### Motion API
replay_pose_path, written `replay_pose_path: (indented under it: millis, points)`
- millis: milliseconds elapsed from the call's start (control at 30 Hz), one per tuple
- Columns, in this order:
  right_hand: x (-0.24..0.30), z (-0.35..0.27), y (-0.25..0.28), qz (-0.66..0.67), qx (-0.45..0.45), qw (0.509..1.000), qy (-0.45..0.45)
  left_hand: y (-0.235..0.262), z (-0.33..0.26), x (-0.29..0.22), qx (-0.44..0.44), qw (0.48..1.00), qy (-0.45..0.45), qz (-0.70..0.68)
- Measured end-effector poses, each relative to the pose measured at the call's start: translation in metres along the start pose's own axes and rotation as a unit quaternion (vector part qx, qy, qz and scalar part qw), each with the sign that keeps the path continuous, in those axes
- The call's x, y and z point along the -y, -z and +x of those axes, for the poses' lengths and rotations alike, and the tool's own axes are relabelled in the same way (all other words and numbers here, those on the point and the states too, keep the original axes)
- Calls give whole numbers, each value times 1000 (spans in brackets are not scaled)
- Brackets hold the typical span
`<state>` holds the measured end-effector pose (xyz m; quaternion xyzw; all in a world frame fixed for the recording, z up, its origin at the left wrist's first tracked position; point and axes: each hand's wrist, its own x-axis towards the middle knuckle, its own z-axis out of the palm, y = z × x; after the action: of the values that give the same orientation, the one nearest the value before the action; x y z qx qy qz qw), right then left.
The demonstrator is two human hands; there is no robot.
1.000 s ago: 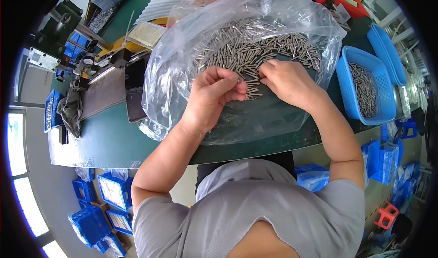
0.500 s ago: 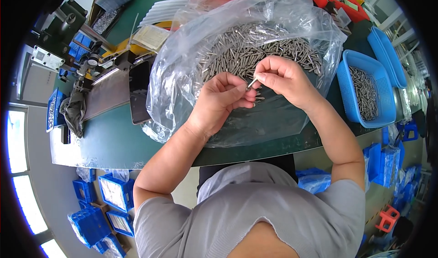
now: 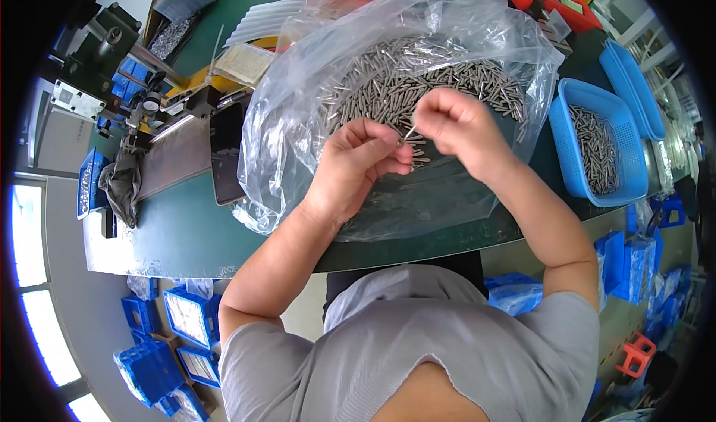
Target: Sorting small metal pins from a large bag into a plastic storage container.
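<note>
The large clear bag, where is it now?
In the head view, the bag lies at upper centre on the green table, left of the nearest blue basket.

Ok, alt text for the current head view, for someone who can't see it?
A person's right hand pinches a slim metal piece beside the curled left hand, by a heap of small metal pieces. A clear plastic bag lies around the heap on a green table; a blue basket of more pieces sits to the right.

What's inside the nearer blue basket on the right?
A heap of slim grey metal pins lies inside the blue basket. Whatever lies under the top ones is hidden.
</note>
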<state>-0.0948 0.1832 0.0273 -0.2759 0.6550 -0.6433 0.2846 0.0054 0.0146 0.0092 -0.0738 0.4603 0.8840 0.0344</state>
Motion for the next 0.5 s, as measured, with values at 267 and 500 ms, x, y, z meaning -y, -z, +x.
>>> replay_pose_path:
  millis: [267,500]
  points:
    - [2,19,46,48,34,990,-125,4,1,-2,-45,999,-25,9]
    - [-8,17,39,-429,27,903,14,4,2,-2,-48,999,-19,14]
